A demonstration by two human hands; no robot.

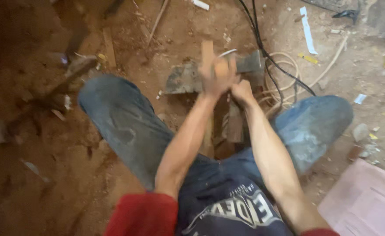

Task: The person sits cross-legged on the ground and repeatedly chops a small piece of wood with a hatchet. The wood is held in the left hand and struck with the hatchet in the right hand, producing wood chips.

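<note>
— Where are the hands?
— Between the knees, over the dirt floor (70,175). The left hand (218,74) is blurred, fingers wrapped around a wooden stick (207,51).
— And the right hand (242,91)?
— Just beside it; its grip I cannot tell. A grey block (184,78) lies just behind.

Your hands (227,78) grip pale bare wood (207,52), matt and rough-sawn. Just behind that wood lies a grey slab (186,78), dull and gritty. Right of the wood, glossy black cables (262,48) cross rough, dusty earth (70,175). Your jeans (122,122) are faded, dusty denim.
</note>
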